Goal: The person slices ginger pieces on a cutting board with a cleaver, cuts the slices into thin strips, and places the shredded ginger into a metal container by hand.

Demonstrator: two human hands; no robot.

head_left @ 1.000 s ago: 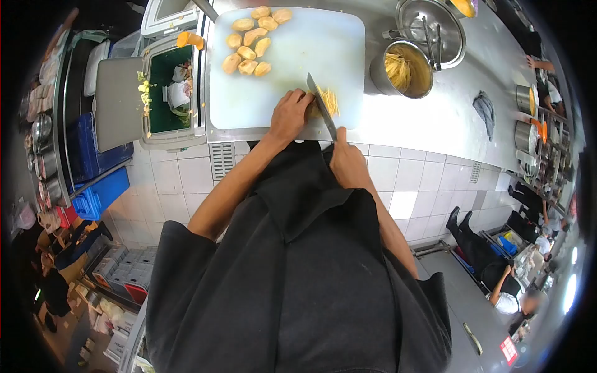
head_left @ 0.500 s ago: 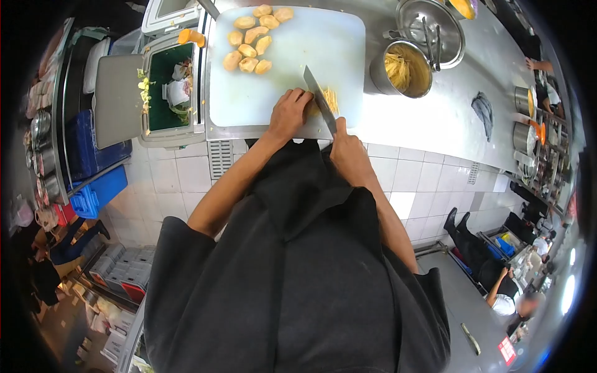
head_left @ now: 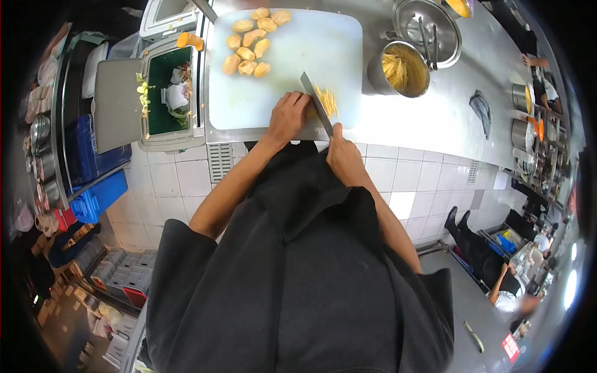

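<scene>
My right hand point(head_left: 344, 153) is closed round the handle of a large knife point(head_left: 318, 105), whose blade points up and left over the white cutting board point(head_left: 280, 102). Just left of the blade, the bent fingers of my left hand point(head_left: 290, 115) press on a piece of potato, mostly hidden beneath them. Thin yellow strips point(head_left: 327, 101) lie right of the blade. Several peeled potatoes point(head_left: 246, 53) rest at the board's upper left. A metal pot point(head_left: 375, 73) with yellow strips stands right of the board.
Left of the board is an open green-lined bin point(head_left: 159, 93). A steel bowl point(head_left: 409, 18) with tongs stands behind the pot. A grey cloth point(head_left: 480, 112) lies on the counter at right. Other people are at the far right, one beside a lower counter point(head_left: 463, 304).
The knife and my right hand have shifted slightly left. More of the yellow strips shows right of the blade. My left hand stays at nearly the same spot.
</scene>
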